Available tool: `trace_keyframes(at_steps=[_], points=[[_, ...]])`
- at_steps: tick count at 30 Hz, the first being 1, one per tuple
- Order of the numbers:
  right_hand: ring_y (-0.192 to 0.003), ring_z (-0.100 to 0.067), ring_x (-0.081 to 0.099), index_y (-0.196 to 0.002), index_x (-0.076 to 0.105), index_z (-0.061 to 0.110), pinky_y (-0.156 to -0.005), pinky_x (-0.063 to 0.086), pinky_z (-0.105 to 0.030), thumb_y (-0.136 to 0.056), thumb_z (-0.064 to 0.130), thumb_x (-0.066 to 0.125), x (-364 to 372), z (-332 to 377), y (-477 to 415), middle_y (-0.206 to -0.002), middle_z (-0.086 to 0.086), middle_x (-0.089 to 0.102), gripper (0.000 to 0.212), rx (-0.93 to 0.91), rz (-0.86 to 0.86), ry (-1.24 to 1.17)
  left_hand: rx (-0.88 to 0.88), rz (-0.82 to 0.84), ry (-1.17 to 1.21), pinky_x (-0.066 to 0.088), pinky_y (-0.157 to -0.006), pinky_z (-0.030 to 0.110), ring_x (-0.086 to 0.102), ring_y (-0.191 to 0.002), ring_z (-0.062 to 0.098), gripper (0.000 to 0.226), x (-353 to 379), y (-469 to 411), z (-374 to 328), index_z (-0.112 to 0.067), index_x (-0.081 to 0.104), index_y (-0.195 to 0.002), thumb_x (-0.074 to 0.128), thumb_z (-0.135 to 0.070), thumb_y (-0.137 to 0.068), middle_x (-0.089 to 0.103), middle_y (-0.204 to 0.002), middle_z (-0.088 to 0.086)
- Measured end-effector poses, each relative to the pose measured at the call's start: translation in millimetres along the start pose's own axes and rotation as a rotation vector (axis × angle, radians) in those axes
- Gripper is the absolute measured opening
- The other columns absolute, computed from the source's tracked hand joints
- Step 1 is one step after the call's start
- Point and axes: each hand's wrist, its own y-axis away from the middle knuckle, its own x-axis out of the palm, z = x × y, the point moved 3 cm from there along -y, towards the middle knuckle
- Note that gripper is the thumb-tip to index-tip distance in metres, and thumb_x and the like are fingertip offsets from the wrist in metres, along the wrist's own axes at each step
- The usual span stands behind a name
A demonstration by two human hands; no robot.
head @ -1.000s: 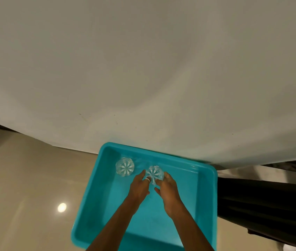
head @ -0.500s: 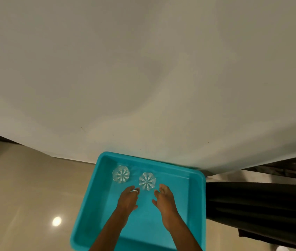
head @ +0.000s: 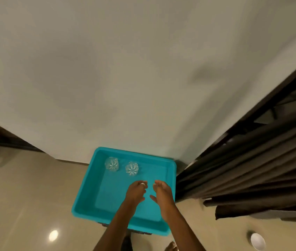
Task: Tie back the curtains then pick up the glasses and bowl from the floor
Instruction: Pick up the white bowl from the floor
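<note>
Empty-handed right now: left hand (head: pixel 136 191) and right hand (head: pixel 163 193) both hovering over the middle of the teal tub (head: pixel 83 201), fingers loosely curled and spread, gripping nothing, palms roughly facing each other, not touching the tub.

Near to far, then. Down by the near right, off the tub entirely, sitting on the tiled floor (head: pixel 16 196): the white bowl (head: pixel 257 241), looks small, round and plain, well apart from everything else. Probably the last thing left to collect. Easy to forget down there at the edge of view, or to kick while turning, since a bare foot (head: pixel 170 248) shows not far from it. Glossy tile too, so likely to skid if nudged.

Further in, toward the tub's far left corner: two glasses (head: pixel 111 164) (head: pixel 131 168), clear cut glass with a starburst pattern in the base, upright, side by side, close but can't tell if actually touching. Main worry there: lifting or tilting the tub carelessly and letting them slide and clink together, maybe chip. Smooth plastic floor, nothing bracing them.

Right of the tub's right edge: dark curtain (head: pixel 252 169), gathered in folds, hem reaching the floor. Can't tell if tied.

Behind the tub's far edge: plain wall (head: pixel 143 69).
</note>
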Motion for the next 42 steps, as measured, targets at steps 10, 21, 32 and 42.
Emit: trace_keyframes(at_steps=[10,21,32,42], points=[[-0.089,-0.011,0.063,-0.095,0.065,0.019,-0.078,0.056,-0.034,-0.099,0.007,0.053,-82,-12,75,-0.106,-0.005,0.066,0.017,-0.054,0.005,-0.115,0.067,-0.033,0.064,0.046,-0.073,0.030,0.060,-0.093,0.022,0.024,78,102,29,-0.020,0.065,-0.087,0.047,-0.010,-0.099,0.067,-0.101,0.008],[-0.100,-0.019,0.061,-0.109,0.065,0.016,-0.097,0.055,-0.040,-0.104,0.019,0.054,-150,-65,132,-0.102,-0.005,0.065,0.013,-0.092,-0.043,-0.225,0.117,-0.025,0.098,0.050,-0.074,0.028,0.064,-0.095,0.014,0.013,112,158,96,-0.019,0.064,-0.108,0.053,-0.022,-0.102,0.067,-0.097,-0.005],[-0.118,-0.027,0.062,-0.110,0.063,0.018,-0.101,0.055,-0.044,-0.104,0.012,0.052,-229,-165,217,-0.126,-0.011,0.064,0.014,-0.094,-0.179,-0.269,0.068,0.085,0.120,0.048,-0.105,0.042,0.061,-0.111,0.020,0.015,152,227,195,-0.017,0.061,-0.113,0.051,-0.016,-0.103,0.065,-0.117,0.001],[-0.113,-0.026,0.062,-0.104,0.066,0.017,-0.094,0.056,-0.042,-0.102,0.013,0.053,-331,-177,233,-0.115,-0.007,0.066,0.014,-0.148,-0.241,-0.337,0.172,0.128,-0.070,0.051,-0.096,0.037,0.063,-0.110,0.021,0.021,244,269,208,-0.015,0.063,-0.119,0.049,-0.018,-0.103,0.066,-0.116,0.002]])
